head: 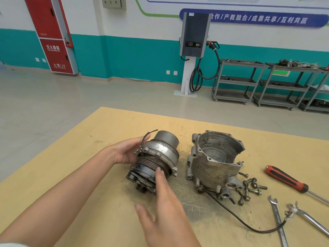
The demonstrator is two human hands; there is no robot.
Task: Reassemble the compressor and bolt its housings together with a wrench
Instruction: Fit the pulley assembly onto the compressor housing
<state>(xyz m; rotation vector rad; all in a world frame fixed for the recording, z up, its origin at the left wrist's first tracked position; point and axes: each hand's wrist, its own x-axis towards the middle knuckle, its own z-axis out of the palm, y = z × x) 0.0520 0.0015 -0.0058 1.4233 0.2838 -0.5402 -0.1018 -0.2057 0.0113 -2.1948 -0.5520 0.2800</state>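
The compressor's pulley-and-cylinder section (156, 155) lies tilted on the wooden table, its black pulley end toward me. My left hand (125, 152) grips its left side. My right hand (162, 205) is spread, fingertips touching the pulley's grooved rim. To the right stands the hollow aluminium housing (213, 157), separate, its open mouth facing up and left. A black wire (236, 218) trails from its base. Several loose bolts (249, 188) lie beside the housing. An open-end wrench (277, 218) lies at the front right.
A red-and-black-handled screwdriver (286, 179) and a second chrome wrench (309, 220) lie at the right edge. The yellow tabletop (89, 157) ends at a far edge near the housing. Beyond it are floor, a charging post and grey shelf carts.
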